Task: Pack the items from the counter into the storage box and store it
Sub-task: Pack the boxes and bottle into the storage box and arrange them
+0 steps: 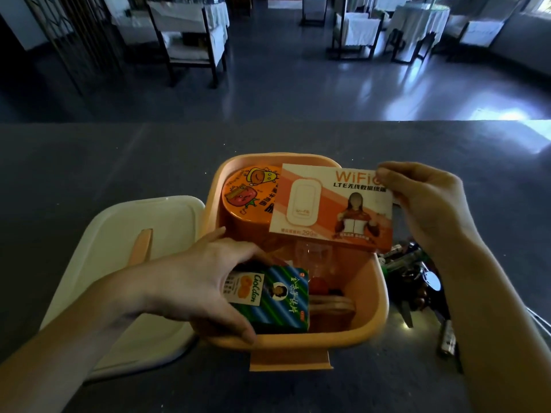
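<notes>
Right hand (pixel 423 204) pinches the WiFi box (pixel 331 207) flat over the bin (pixel 378 302); left hand (pixel 190 284) grips the green carton (pixel 277 299). Tight fit: it could jam on the orange tub (pixel 247 198).

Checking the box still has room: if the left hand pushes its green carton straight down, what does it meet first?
Probably the coiled cable near the storage box floor; the left hand holds the green carton above it, though depth is unclear.

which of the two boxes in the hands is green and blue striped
The small carton in the left hand, low inside the orange storage box. The right hand holds a flat orange-and-white WiFi box.
</notes>
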